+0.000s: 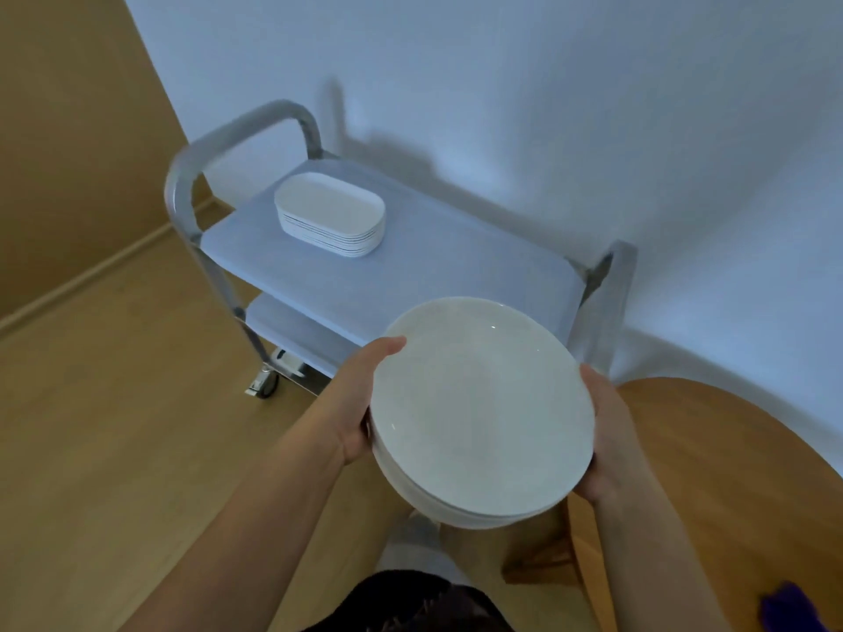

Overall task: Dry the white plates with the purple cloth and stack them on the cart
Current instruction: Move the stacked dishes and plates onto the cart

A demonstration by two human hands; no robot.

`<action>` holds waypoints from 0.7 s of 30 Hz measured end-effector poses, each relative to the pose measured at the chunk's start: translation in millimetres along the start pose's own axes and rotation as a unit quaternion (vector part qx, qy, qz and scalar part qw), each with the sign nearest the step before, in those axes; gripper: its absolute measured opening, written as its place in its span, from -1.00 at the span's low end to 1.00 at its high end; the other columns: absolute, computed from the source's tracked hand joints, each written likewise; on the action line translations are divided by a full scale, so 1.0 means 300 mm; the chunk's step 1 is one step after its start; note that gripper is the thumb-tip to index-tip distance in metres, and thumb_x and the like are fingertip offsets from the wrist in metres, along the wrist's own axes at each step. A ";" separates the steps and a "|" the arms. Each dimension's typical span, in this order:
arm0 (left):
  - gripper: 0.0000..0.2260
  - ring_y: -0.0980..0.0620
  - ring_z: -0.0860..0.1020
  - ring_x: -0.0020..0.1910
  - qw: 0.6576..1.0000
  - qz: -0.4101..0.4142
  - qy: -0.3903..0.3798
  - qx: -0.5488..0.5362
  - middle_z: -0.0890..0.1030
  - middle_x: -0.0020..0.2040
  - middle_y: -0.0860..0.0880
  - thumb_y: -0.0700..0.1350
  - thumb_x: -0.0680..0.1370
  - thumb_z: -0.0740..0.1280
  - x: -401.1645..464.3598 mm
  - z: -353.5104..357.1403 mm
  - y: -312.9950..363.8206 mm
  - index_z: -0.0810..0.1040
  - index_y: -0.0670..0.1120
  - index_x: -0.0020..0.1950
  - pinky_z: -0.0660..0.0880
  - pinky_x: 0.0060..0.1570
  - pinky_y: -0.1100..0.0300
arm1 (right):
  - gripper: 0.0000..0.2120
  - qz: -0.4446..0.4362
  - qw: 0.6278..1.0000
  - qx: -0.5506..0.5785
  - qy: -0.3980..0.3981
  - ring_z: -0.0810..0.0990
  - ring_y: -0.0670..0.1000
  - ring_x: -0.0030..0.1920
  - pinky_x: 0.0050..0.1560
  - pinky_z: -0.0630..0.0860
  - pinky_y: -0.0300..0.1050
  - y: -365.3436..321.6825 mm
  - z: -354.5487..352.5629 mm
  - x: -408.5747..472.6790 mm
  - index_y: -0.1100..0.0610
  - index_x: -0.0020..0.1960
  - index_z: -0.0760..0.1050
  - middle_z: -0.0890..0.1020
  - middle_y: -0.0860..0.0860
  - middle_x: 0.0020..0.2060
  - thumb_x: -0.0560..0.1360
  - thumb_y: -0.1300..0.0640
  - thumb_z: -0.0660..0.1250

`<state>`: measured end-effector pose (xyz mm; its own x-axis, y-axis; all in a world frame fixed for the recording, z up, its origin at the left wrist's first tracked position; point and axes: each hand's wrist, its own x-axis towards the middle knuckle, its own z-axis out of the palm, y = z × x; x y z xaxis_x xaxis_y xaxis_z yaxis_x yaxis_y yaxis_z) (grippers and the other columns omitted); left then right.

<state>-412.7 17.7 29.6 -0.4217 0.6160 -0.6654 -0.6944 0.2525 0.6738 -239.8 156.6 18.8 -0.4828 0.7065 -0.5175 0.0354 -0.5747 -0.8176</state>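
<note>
Stack of round white plates (483,412): held in the air just in front of the cart (410,271), slightly tilted, over the wooden floor (114,426). Left hand (351,403): gripped the stack's left edge, thumb hooked over the top rim, fingers hidden beneath. Right hand (606,431): clasped the stack's right edge, fingers curled under and mostly out of sight. Stack of oblong white dishes (330,214): stood on the cart's top shelf, toward its far left corner, near the handle (237,130). Round wooden table (730,472): stood to the right of the cart, against the white wall (547,107). Purple cloth (784,608): lay on that table, well apart from the cart, partly cut off by the frame edge
</note>
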 end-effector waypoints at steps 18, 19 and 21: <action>-0.71 -0.11 0.57 0.05 0.998 -0.012 0.029 0.054 0.64 0.06 -0.07 0.15 0.57 0.19 0.739 0.088 0.398 0.53 0.04 0.17 0.49 0.09 -0.04 | -0.73 0.024 0.993 0.045 0.103 0.54 -0.01 -0.35 -0.23 0.47 -0.05 -0.206 0.204 0.702 0.07 -0.28 0.40 0.55 -0.06 -0.45 0.59 0.11 0.13; -0.72 -0.11 0.58 0.04 0.998 -0.021 0.016 0.064 0.64 0.06 -0.06 0.15 0.57 0.18 0.776 0.093 0.414 0.53 0.05 0.16 0.49 0.09 -0.05 | -0.73 0.029 0.991 0.054 0.116 0.55 -0.02 -0.36 -0.24 0.47 -0.05 -0.208 0.209 0.724 0.06 -0.25 0.40 0.56 -0.07 -0.45 0.60 0.09 0.12; -0.76 -0.09 0.59 0.00 0.996 -0.033 -0.009 0.082 0.64 0.03 -0.04 0.13 0.57 0.18 0.841 0.111 0.451 0.53 0.07 0.09 0.49 0.09 -0.06 | -0.74 0.033 0.986 0.072 0.147 0.57 -0.04 -0.39 -0.26 0.46 -0.06 -0.209 0.207 0.775 0.04 -0.21 0.43 0.59 -0.08 -0.47 0.61 0.06 0.11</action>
<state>-593.6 232.0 -36.6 -0.3666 0.6076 -0.7046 -0.6151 0.4098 0.6735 -408.5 331.3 -34.6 -0.2082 0.7431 -0.6360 -0.0766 -0.6606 -0.7468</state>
